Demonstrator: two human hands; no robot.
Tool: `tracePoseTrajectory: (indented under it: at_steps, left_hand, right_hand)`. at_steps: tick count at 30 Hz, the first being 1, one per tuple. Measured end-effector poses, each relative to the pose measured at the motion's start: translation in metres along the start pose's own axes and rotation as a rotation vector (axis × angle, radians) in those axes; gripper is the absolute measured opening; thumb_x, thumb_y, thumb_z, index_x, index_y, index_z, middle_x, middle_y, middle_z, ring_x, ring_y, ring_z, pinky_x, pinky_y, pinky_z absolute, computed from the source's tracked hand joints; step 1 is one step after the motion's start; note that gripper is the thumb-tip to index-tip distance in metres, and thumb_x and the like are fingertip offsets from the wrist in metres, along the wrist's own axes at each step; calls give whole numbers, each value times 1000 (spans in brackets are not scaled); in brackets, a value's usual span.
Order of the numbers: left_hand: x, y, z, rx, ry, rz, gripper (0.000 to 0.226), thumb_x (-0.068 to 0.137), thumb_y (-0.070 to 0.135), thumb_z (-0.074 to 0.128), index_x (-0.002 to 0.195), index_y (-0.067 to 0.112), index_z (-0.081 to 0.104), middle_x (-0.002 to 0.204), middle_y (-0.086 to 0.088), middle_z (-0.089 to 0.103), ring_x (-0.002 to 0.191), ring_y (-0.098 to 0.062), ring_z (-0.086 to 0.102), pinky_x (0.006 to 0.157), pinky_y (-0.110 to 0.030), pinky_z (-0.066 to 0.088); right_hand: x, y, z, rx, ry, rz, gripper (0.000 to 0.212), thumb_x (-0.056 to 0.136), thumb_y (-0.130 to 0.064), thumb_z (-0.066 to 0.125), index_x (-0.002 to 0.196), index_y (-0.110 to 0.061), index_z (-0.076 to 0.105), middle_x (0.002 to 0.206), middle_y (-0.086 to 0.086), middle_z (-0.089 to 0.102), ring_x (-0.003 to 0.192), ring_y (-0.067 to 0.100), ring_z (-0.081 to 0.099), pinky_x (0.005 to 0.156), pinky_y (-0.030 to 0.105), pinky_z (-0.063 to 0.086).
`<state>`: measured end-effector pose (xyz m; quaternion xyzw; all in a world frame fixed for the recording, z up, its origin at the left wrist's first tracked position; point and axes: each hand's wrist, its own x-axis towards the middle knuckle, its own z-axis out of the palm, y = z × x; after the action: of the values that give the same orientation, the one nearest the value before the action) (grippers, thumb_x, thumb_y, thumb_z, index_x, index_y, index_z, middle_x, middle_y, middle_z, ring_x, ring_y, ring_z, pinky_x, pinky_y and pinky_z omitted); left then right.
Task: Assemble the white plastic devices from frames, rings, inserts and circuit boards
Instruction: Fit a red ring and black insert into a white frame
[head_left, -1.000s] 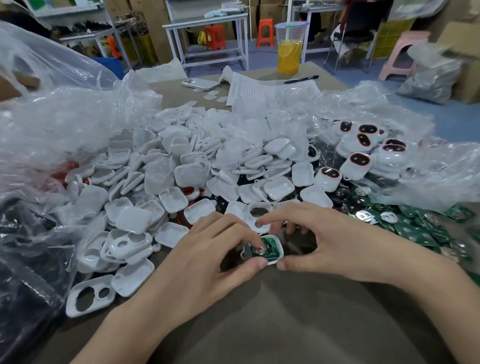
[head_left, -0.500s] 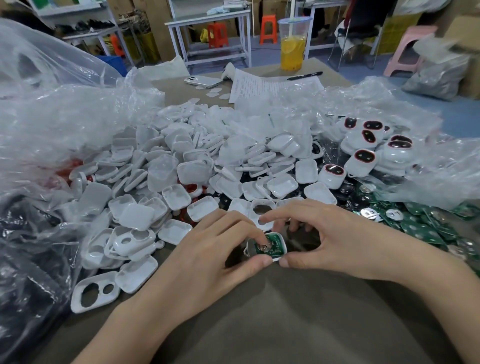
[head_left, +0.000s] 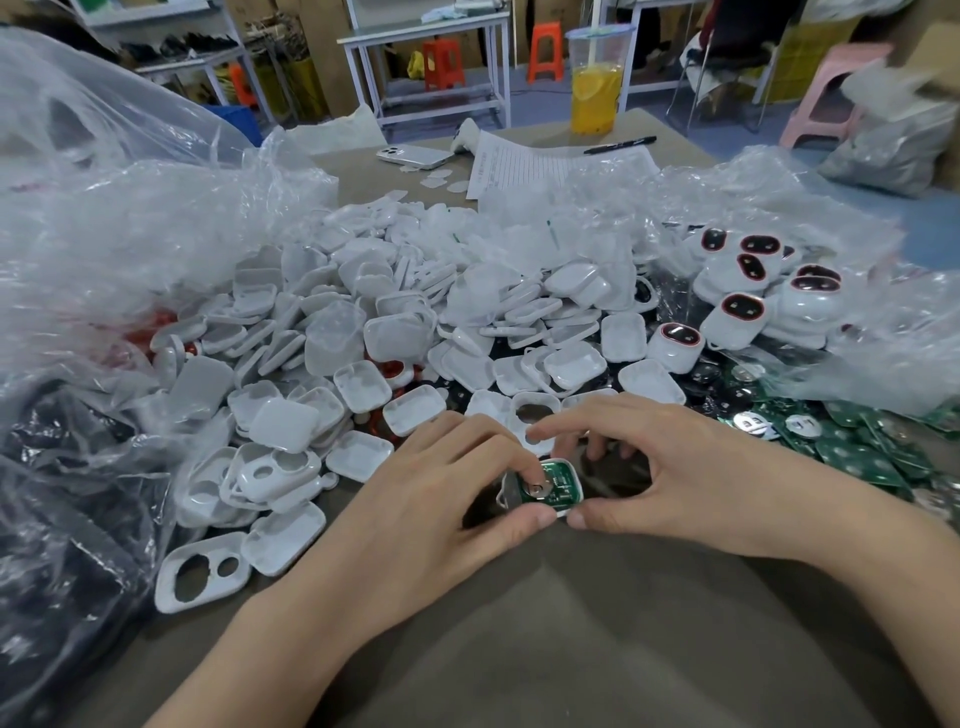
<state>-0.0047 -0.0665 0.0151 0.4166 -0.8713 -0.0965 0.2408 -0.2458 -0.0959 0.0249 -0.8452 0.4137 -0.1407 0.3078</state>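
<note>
The left hand's (head_left: 431, 499) index fingertip (head_left: 527, 467) presses a green circuit board (head_left: 558, 484) into a white frame (head_left: 509, 493), apparently to seat it, while the thumb pinches the near edge. The right hand (head_left: 685, 467) pinches the opposite side, steadying it. Loose white shells (head_left: 415, 322) heap at twelve o'clock, spare boards (head_left: 857, 452) at three.

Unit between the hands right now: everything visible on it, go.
The unit is a small white plastic shell with rounded corners, open side up, a green circuit board seated inside with a round silver disc on it. The left hand pinches its left side, index fingertip by the disc; the right hand holds its right side. Whether it rests on the table is unclear.
</note>
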Motion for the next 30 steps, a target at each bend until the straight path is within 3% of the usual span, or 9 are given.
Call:
tracePoseTrajectory:
  at_steps: [5, 11, 14, 19, 30]
  left_hand:
    - [0, 0, -1, 8, -7, -6, 23, 95, 51, 60, 104, 30, 65, 105, 19, 58, 102, -5, 54, 89, -20, 42]
    - [1, 1, -1, 36, -10, -14, 26, 94, 54, 59, 102, 31, 65, 99, 18, 55, 92, -3, 49, 84, -11, 35]
    - [1, 1, -1, 32, -18, -16, 25, 93, 53, 61, 103, 31, 65, 99, 18, 55, 94, -4, 50, 85, -14, 37]
    - [0, 0, -1, 43, -39, -11, 25, 95, 54, 59, 102, 32, 66, 104, 18, 55, 99, -5, 53, 90, -18, 39]
    - [-1, -5, -11, 62, 170, -78, 21, 103, 35, 49, 102, 24, 67, 95, 15, 61, 95, -10, 57, 84, -31, 44]
  right_hand:
    - [0, 1, 0, -5, 8, -8, 55, 83, -53, 73, 128, -64, 43, 120, -36, 49, 114, -6, 48, 89, 3, 34]
    - [0, 1, 1, 2, 29, -13, 35, 77, -57, 71, 108, -54, 55, 115, -29, 52, 112, -2, 51, 84, 20, 41]
    - [1, -1, 1, 1, 26, -39, 26, 79, -54, 72, 102, -52, 59, 113, -28, 53, 111, -4, 50, 82, 17, 38]
    - [1, -2, 0, 24, -4, -42, 12, 82, -50, 72, 92, -48, 67, 117, -27, 53, 115, -3, 51, 91, 24, 42]
    - [1, 1, 1, 29, -5, -35, 16, 81, -54, 72, 94, -47, 67, 119, -23, 55, 112, -1, 54, 85, 16, 42]
